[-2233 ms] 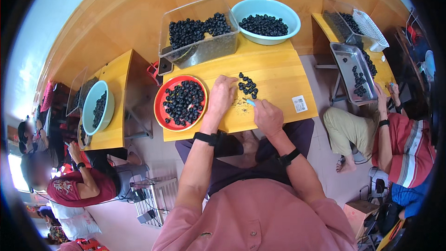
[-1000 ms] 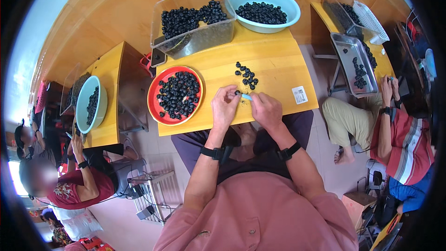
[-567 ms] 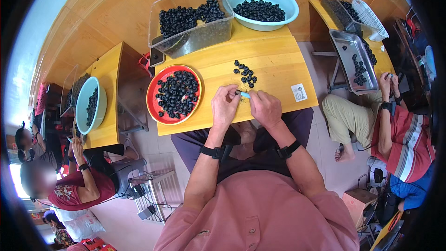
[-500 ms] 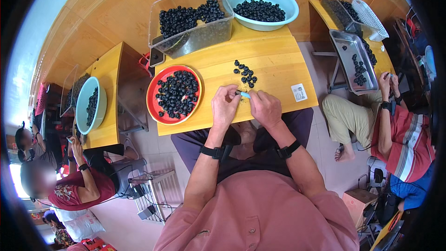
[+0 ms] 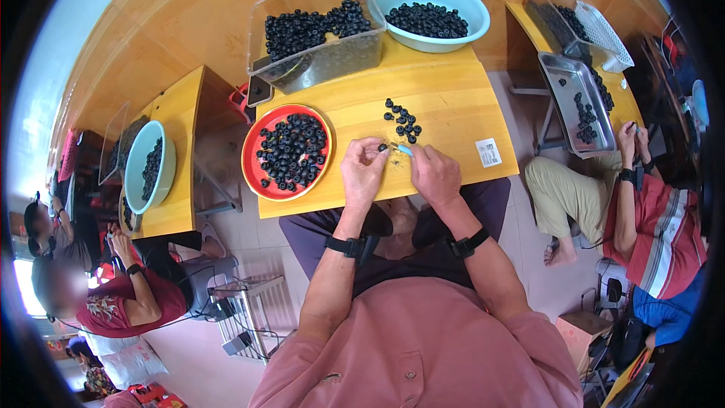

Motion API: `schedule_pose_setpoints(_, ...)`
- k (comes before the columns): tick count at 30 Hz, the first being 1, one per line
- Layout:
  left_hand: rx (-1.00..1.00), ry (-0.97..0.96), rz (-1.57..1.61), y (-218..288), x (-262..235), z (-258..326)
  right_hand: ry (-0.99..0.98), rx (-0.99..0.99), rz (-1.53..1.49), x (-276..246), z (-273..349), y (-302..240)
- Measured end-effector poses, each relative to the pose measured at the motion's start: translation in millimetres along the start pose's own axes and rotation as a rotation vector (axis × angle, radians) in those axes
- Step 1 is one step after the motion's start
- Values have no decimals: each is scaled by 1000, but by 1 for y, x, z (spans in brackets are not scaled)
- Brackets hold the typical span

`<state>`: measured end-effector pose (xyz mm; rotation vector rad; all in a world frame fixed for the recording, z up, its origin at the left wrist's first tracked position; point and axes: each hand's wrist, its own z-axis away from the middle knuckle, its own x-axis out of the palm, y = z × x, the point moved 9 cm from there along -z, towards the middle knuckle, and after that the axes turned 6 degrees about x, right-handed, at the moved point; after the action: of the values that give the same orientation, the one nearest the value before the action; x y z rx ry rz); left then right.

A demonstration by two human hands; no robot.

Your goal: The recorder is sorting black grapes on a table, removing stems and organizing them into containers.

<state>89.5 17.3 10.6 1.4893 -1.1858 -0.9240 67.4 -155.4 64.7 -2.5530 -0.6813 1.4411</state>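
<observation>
Left hand (image 5: 362,174) pinches one dark berry (image 5: 382,148) at its fingertips, over the yellow worktop (image 5: 453,106). Right hand (image 5: 434,174) grips a small light-blue tool (image 5: 405,150), tip just beside the berry. Loose berries (image 5: 402,119) lie near, beyond the hands. Red plate (image 5: 254,179) of berries sits left of the left hand.

Tiny dark fruit (image 5: 382,147), kind indiscernible

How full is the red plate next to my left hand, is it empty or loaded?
Loaded. The red plate is covered with dark round berries across most of its middle, with only a bare red band showing round the rim.
</observation>
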Motion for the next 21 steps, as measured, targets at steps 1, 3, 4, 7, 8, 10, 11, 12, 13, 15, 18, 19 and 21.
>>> schedule_pose_setpoints(1, 74, 2, -84, 11, -1, 0, -4, -6, 3, 1, 1, 0)
schedule_pose_setpoints(3, 155, 15, -178, 24, -6, 1, -3, -21, -6, 0, 2, -2)
schedule_pose_setpoints(4, 167, 44, -221, 26, -12, 3, -3, -10, -9, -2, 2, -1)
schedule_pose_setpoints(7, 241, 100, -291, 38, -37, 4, -7, 7, -15, -6, 2, -1)
schedule_pose_setpoints(8, 330, 138, -407, 51, -51, 2, -1, 7, -19, -7, 2, 0)
schedule_pose_setpoints(10, 370, 207, -548, 74, -76, -4, 5, 9, -20, -7, 2, 2)
schedule_pose_setpoints(11, 322, 234, -572, 80, -86, -9, 14, 8, -17, -7, 3, 4)
schedule_pose_setpoints(12, 421, 264, -714, 97, -90, -13, 24, 3, -17, -6, 2, 3)
schedule_pose_setpoints(13, 519, 292, -853, 111, -88, -15, 27, 5, -14, -6, 2, 3)
schedule_pose_setpoints(15, 423, 255, -775, 106, -86, -27, 53, 1, -33, -9, 1, 0)
schedule_pose_setpoints(18, 530, -61, -807, 88, -38, -43, 64, 14, -19, -5, 3, 5)
schedule_pose_setpoints(19, 516, -119, -780, 80, -21, -48, 67, 13, -16, -5, 3, 5)
schedule_pose_setpoints(21, 412, -200, -739, 59, 4, -58, 65, 20, -25, -4, 4, 6)
